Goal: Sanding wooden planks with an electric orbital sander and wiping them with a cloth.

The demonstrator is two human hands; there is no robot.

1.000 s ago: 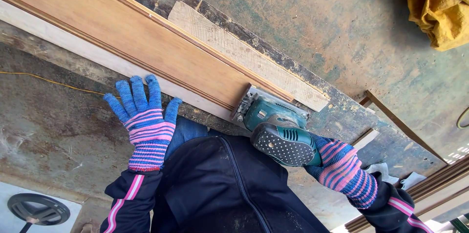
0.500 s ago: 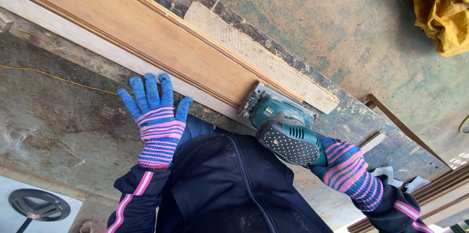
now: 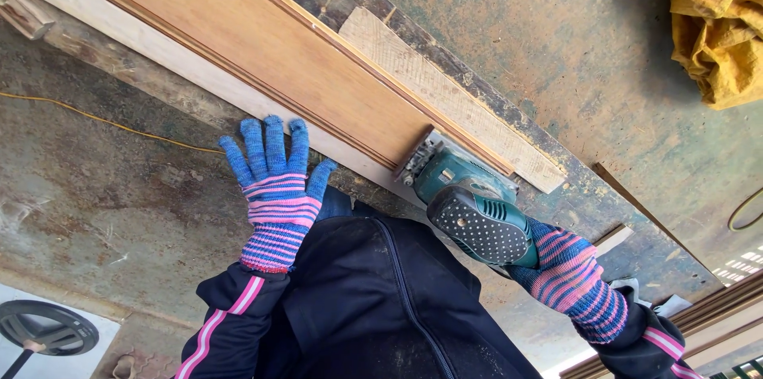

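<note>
My left hand (image 3: 275, 188) is spread flat, fingers fanned and pointing up toward the near edge of the long brown wooden board (image 3: 262, 53); the fingertips reach the pale strip along that edge, though I cannot tell how firmly they press. It wears a knitted glove striped blue and pink, and the dark sleeve with a pink stripe (image 3: 230, 319) comes up from below.

My right hand (image 3: 566, 272), in the same kind of glove, is closed around the handle of the green power sander (image 3: 469, 204). The sander's dotted dark rear end faces me, and its metal base sits against the cut end of the brown board, at the board's lower right corner. My fingers are wrapped behind the tool's body, so only the back of the hand and the wrist show.

The board runs slantwise from the upper left down to the sander, lying on a worn, stained table (image 3: 540, 45). Just beyond it, touching its far edge, lies a rough pale plank (image 3: 453, 101). A thin yellow cord (image 3: 103, 121) crosses the grey floor on the left, well apart from my left hand. A crumpled yellow cloth (image 3: 715, 21) lies at the upper right corner. My dark jacket (image 3: 381, 299) fills the bottom middle, between both arms.
</note>
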